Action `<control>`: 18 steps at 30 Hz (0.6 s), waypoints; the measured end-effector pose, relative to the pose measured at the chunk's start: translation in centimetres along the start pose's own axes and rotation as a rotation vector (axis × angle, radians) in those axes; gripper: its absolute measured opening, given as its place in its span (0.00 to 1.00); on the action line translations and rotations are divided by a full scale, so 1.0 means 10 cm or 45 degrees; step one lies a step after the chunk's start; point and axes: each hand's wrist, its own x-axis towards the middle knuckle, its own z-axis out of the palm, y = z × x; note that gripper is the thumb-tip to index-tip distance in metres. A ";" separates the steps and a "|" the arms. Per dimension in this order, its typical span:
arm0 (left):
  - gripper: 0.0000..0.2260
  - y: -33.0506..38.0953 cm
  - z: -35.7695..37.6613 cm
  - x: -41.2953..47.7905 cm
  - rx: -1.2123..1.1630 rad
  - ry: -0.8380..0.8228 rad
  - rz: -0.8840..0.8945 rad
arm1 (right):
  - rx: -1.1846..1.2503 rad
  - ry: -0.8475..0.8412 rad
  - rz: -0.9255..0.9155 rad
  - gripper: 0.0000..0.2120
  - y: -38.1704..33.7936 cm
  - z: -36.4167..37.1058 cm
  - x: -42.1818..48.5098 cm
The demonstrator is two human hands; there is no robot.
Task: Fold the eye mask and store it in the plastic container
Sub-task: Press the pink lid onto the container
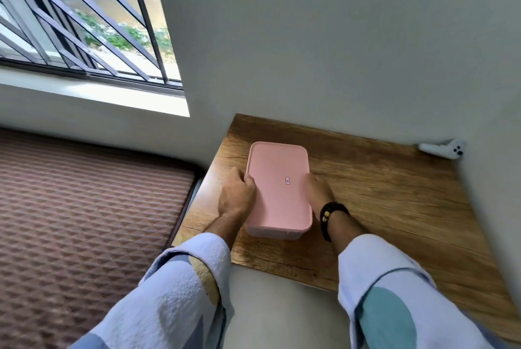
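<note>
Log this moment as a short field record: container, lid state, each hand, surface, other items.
container: pink rectangular plastic container, on the table
lid state: pink lid on, contents hidden
left hand: gripping the container's left edge
right hand: against its right side, black bracelet on wrist
surface: brown wooden table in a wall corner
other items: small white object by the wall
eye mask: not visible

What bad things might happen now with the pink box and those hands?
1. The box sits near the left edge of the wooden table; a hard push might slide it off toward the mattress.
2. The left hand and right hand grip the sides by the pink lid. If they pull unevenly, the lid could pop off suddenly or the box could tip.
3. The eye mask is not visible, so it cannot be checked.
</note>
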 end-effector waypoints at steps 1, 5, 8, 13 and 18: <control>0.11 0.00 0.01 0.01 0.011 0.000 0.007 | -0.032 -0.022 0.011 0.18 -0.03 -0.02 0.03; 0.22 0.00 -0.03 0.08 0.181 -0.060 0.146 | -0.386 0.156 -0.070 0.17 -0.08 0.11 0.12; 0.31 -0.06 -0.10 0.20 0.372 -0.139 0.200 | -0.559 0.279 -0.324 0.18 -0.11 0.31 0.20; 0.30 0.05 -0.10 0.27 0.487 -0.199 0.243 | -0.711 0.277 -0.504 0.25 -0.09 0.21 0.33; 0.30 -0.02 -0.07 0.22 0.492 -0.228 0.245 | -0.688 0.191 -0.421 0.26 0.03 0.23 0.28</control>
